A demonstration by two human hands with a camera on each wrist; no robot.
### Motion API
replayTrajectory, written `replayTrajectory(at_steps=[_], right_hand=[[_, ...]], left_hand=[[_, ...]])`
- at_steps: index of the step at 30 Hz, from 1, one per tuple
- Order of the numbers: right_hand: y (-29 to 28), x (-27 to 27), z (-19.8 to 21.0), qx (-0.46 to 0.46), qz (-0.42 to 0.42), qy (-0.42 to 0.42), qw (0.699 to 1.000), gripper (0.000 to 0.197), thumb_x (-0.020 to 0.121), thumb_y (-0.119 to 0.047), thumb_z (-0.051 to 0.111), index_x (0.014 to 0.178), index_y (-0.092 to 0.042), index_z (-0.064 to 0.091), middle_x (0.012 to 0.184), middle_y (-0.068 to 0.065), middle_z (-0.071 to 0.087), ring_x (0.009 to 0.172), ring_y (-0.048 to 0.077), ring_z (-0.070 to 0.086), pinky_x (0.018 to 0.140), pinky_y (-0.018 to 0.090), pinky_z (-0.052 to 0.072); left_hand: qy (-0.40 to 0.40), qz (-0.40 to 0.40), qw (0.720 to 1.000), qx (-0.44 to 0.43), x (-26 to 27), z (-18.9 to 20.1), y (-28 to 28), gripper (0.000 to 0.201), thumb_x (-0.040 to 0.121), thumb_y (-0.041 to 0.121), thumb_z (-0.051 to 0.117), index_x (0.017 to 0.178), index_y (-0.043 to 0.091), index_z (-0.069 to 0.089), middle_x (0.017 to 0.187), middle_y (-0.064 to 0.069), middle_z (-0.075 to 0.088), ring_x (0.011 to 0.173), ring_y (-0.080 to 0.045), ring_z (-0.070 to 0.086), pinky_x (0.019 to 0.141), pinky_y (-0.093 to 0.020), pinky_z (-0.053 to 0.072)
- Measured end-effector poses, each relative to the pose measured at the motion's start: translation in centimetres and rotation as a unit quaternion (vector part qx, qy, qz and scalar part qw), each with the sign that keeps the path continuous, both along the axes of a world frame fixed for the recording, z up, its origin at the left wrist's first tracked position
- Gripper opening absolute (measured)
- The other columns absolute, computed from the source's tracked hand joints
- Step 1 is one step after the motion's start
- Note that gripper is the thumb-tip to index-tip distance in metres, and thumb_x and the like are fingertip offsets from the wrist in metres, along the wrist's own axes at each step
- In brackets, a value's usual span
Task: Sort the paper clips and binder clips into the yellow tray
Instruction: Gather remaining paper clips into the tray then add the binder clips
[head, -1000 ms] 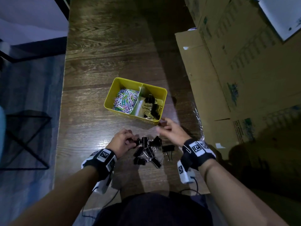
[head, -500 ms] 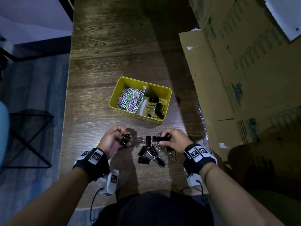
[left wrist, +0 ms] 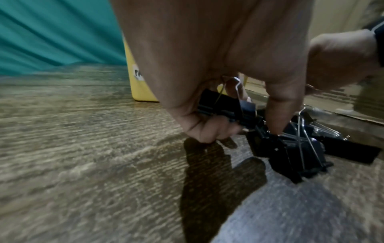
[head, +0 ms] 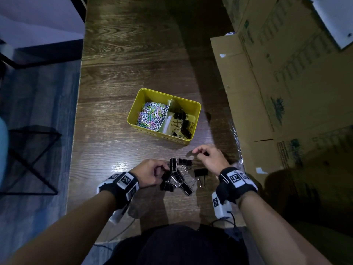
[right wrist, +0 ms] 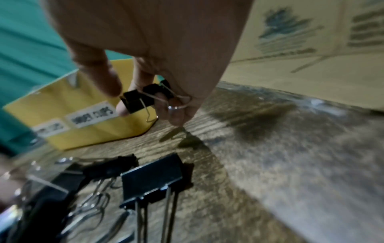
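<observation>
On the dark wood table (head: 122, 77), centre: yellow tray (head: 147, 94), two compartments. Left compartment — heap of coloured paper clips (head: 151, 117). Right compartment — several black binder clips (head: 182, 124) with wire handles. White labels on the tray's near wall; the print is too blurred to read with certainty.

Nearer the person, apart from the tray: loose pile of binder clips (head: 176, 176) on the table, black bodies overlapping, wire handles crossing. One larger binder clip (right wrist: 152, 179) lies just to the right of the pile, handles toward the person.

Left hand (head: 150, 175): at the left edge of the pile, fingers curled round one black clip (left wrist: 226, 108) held against the palm; index fingertip touching the pile.

Right hand (head: 209, 159): raised just above the table between pile and tray, thumb and fingers pinching a small black clip (right wrist: 138, 101), its wire handle hanging free below.

Both wrists: black bands with white coded markers.

Right of the table: flattened cardboard boxes (head: 267, 83), printed. Left: grey floor and a black wire-frame stand (head: 32, 161).
</observation>
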State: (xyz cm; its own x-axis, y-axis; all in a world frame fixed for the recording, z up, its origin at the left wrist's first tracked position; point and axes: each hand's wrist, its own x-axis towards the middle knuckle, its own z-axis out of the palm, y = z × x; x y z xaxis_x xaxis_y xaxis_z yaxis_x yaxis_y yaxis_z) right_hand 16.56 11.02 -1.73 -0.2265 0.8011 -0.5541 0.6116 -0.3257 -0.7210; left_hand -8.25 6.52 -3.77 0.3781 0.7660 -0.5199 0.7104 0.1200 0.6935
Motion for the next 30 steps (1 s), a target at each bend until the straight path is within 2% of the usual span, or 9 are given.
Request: replayTrajectory(at_steps=[4,8,12,16,19,22,24,26,30], right_hand=[[0.2,-1.4,-0.1,0.016,0.212,-0.104,0.971,0.055,0.079,-0.029,0.071,0.129,-0.033,0.049,0.13,0.007,0.045,0.12,0.022,0.044,0.105,0.043,0.037],[-0.2,-1.9,-1.8,0.052,0.242,-0.181,0.952,0.05,0.082,-0.037,0.068,0.128,-0.039,0.048,0.124,0.004,0.046,0.113,0.021,0.05,0.094,0.042,0.048],[-0.3,-1.6,-1.6,0.087,0.202,-0.175,0.96,0.035,0.09,-0.035,0.058,0.125,-0.029,0.055,0.114,0.001,0.046,0.109,0.017,0.049,0.095,0.037,0.044],[0.3,0.5,-0.7,0.089,0.071,-0.097,0.989,0.03,0.093,-0.033,0.054,0.116,-0.015,0.063,0.104,-0.001,0.049,0.099,0.012,0.046,0.093,0.032,0.04],[0.8,2.3,0.2,0.025,-0.114,0.051,0.992,0.013,0.094,-0.028,0.054,0.091,-0.023,0.065,0.088,0.003,0.056,0.076,0.013,0.049,0.07,0.025,0.04],[1.7,2.6,2.1,-0.056,-0.252,0.202,0.945,0.017,0.097,-0.018,0.046,0.086,-0.019,0.059,0.073,-0.002,0.048,0.059,0.01,0.043,0.047,0.015,0.036],[2.8,1.8,3.5,-0.061,-0.261,0.248,0.931,0.014,0.096,-0.017,0.045,0.091,-0.014,0.058,0.077,0.002,0.052,0.059,0.01,0.046,0.049,0.019,0.036],[4.1,0.3,4.8,-0.048,-0.229,0.245,0.941,0.014,0.095,-0.016,0.048,0.093,-0.009,0.06,0.081,0.007,0.059,0.056,0.011,0.048,0.047,0.023,0.036],[6.9,-3.0,7.2,-0.03,-0.173,0.178,0.968,0.01,0.09,-0.013,0.057,0.082,-0.01,0.062,0.084,0.012,0.066,0.053,0.015,0.055,0.048,0.027,0.045]], left_hand=[[0.074,-0.089,0.993,0.038,0.1,-0.4,-0.2,0.054,0.069,0.021,0.072,0.12,0.028,0.054,0.11,0.004,0.054,0.096,-0.012,0.054,0.086,-0.028,0.047],[0.12,-0.126,0.983,0.052,0.3,-0.9,-0.5,0.058,0.072,0.03,0.075,0.124,0.034,0.049,0.132,0.003,0.041,0.113,-0.017,0.05,0.09,-0.035,0.049],[0.088,-0.084,0.991,0.06,-0.1,-1.1,-0.6,0.056,0.069,0.035,0.077,0.118,0.024,0.051,0.118,0.004,0.045,0.104,-0.018,0.053,0.088,-0.033,0.048],[-0.019,0.008,1.0,0.009,-2.4,-0.3,-0.7,0.047,0.062,0.011,0.082,0.097,0.021,0.052,0.1,0.003,0.051,0.088,-0.005,0.055,0.077,-0.007,0.039],[-0.151,0.095,0.978,-0.109,-4.4,1.3,-0.4,0.052,0.058,-0.006,0.079,0.097,0.013,0.05,0.106,-0.003,0.061,0.087,-0.003,0.058,0.078,-0.012,0.045],[-0.225,0.158,0.95,-0.148,-4.9,3.6,1.4,0.053,0.059,-0.013,0.075,0.1,0.011,0.05,0.09,0.003,0.07,0.078,-0.011,0.061,0.068,-0.021,0.049],[-0.263,0.199,0.932,-0.149,-4.1,5.8,3.4,0.054,0.059,-0.01,0.073,0.102,0.015,0.052,0.089,-0.002,0.072,0.075,-0.016,0.064,0.055,-0.023,0.05],[-0.29,0.228,0.92,-0.132,-2.7,7.9,5.5,0.056,0.061,-0.011,0.07,0.106,0.018,0.055,0.091,-0.008,0.071,0.073,-0.022,0.063,0.046,-0.024,0.048],[-0.225,0.238,0.944,-0.053,1.0,10.4,9.5,0.054,0.071,-0.015,0.065,0.114,0.016,0.056,0.077,0.002,0.065,0.061,-0.014,0.061,0.048,-0.027,0.051]])
